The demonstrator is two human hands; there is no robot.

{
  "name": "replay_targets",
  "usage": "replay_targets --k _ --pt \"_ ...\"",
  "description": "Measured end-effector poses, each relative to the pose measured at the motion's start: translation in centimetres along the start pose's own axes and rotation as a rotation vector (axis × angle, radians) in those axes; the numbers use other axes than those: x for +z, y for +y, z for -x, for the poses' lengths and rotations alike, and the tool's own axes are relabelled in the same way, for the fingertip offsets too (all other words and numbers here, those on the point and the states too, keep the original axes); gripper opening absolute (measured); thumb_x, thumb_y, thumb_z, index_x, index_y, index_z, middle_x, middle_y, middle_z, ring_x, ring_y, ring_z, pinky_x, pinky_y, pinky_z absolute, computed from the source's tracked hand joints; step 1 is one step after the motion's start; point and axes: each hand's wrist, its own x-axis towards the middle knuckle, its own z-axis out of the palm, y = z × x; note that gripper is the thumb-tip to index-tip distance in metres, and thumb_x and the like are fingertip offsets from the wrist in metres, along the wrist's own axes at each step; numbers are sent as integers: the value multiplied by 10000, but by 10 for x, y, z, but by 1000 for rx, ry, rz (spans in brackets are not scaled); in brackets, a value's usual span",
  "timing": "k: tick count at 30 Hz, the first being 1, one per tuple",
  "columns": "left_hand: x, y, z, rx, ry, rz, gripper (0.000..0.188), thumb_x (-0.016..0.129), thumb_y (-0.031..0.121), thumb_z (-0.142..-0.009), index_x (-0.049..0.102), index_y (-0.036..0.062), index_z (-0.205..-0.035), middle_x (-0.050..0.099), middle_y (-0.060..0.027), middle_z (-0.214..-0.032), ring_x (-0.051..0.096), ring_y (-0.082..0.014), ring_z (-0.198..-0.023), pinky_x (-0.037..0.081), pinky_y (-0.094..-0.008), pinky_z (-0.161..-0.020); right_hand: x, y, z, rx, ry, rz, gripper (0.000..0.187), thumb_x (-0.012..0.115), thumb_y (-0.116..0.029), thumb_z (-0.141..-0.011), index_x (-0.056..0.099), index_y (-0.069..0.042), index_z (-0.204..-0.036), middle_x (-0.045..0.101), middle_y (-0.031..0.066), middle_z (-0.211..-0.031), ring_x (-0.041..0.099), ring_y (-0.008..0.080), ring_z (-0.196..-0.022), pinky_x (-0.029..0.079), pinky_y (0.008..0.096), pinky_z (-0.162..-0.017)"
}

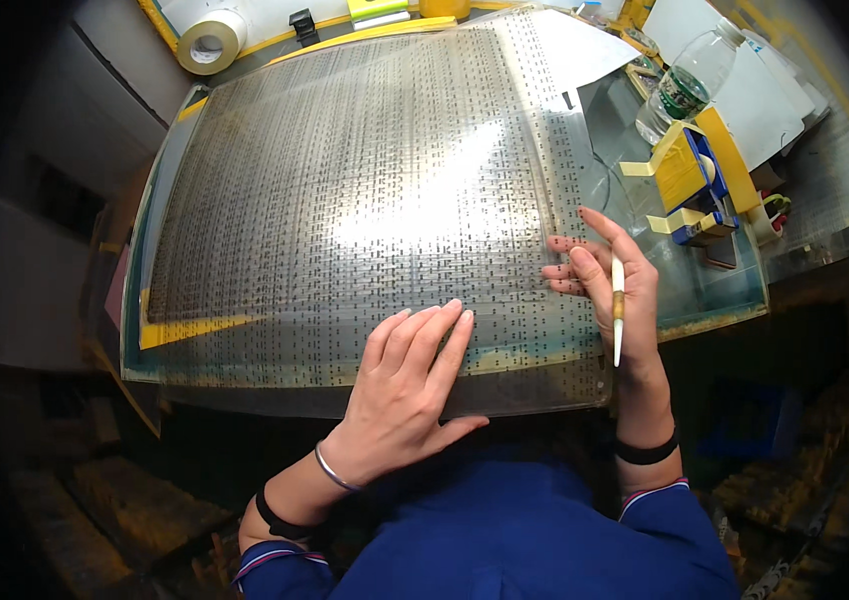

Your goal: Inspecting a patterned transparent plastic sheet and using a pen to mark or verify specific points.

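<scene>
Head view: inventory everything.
Dotted plastic sheet: one, clear and black, centre
Glass table: one, greenish, underneath
Tape roll: one, cream, upper left
Small clip: one, black, top
Flat paper: one, white, upper right
Plastic bottle: one, clear, green label, upper right
Tape dispenser: at least one, blue and yellow, right
Tapered stick: one, white, right of centre
Other clutter: unclear, mixed colours, edges
Forearm bands: two, black, both arms
Metal bangle: one, silver, left wrist
Shirt: one, blue, bottom
Left hand: one, bare, on sheet
Right hand: one, bare, holding stick
</scene>
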Motion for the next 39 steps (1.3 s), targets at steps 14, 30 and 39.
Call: replay_targets --k 14,30,39 --pt "4 -12 10 173 324 100 279 804 98 -669 700 33 -920 674 -77 -980 652 -256 -894 527 -366 -742 -1 -3 0 -22 -2 -15 455 563 -63 -975 416 71 -1385 674 229 -1056 697 213 -825 591 304 -721" --pt "11 -18 14 211 310 90 130 695 -29 -776 664 -54 -900 683 -187 -1083 666 -329 -1059 542 -454 -951 0 -7 -2 -240 252 13 577 327 -401 -1064 365 25 -1451 605 219 -1220 564 265 -1174 433 387 -1025" --pt "5 -19 15 96 242 161 279 816 82 -706 674 -7 -928 683 -160 -1135 648 -316 -1113 510 -455 -986 10 -39 29 -27 -229 240 294 505 -159 -984 686 47 -1090 641 59 -847 551 97 -689 462 243 -651"
